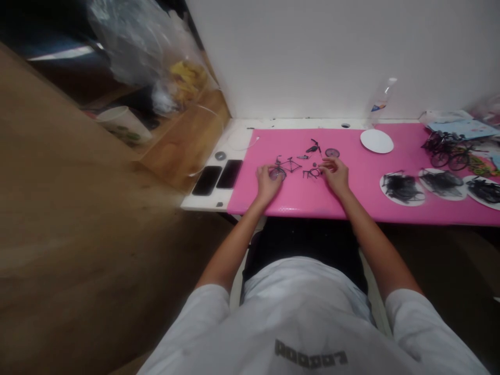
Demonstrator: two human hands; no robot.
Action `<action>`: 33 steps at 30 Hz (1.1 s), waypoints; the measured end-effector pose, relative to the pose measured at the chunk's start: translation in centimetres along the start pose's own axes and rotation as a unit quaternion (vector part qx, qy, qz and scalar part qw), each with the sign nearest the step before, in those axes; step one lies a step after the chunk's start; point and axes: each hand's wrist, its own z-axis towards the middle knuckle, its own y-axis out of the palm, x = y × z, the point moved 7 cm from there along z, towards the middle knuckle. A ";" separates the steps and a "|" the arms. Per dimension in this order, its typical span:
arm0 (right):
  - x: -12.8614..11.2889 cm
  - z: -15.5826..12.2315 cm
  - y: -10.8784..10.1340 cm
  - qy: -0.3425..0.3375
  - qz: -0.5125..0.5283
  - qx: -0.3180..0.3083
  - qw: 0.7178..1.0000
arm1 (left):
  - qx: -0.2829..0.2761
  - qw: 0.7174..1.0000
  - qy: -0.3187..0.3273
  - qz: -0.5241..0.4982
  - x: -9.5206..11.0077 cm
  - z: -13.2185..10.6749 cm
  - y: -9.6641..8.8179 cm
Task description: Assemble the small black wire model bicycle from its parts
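Note:
A miniature black bicycle frame [291,165] with a wheel [277,173] at its left end lies on the pink mat. My left hand [269,184] is closed at that wheel, fingertips and thumb on its left and near sides. To the right, my right hand [336,176] has its fingers drawn together beside a small black rack-like part [311,173]. Whatever sits between those fingertips is too small to make out. Just beyond the hands are a loose wheel [332,152] and a black part with handlebar and seat-like shapes [312,148].
Three white plates hold black pieces: the left plate [408,203], the middle plate [461,197] and the right plate [492,206]. A bare white plate [377,141], a clear bottle [382,101] and clustered miniature bicycles [449,151] stand farther right. Two dark phones [207,180] lie left of the mat [297,204].

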 end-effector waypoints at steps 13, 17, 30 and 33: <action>-6.8 -1.2 0.7 -0.052 0.014 -0.071 0.996 | -0.124 0.978 0.170 -0.006 8.1 -2.1 0.6; -10.4 -2.5 1.0 -0.111 0.005 -0.084 0.990 | -0.158 0.967 0.183 -0.078 11.5 -3.5 0.4; -11.9 -3.0 1.4 -0.161 -0.051 -0.130 0.977 | -0.188 0.966 0.053 -0.169 9.4 -2.8 1.1; -9.2 -1.3 0.5 -0.159 -0.114 -0.122 0.973 | -0.183 0.967 0.046 -0.169 8.9 -2.5 1.0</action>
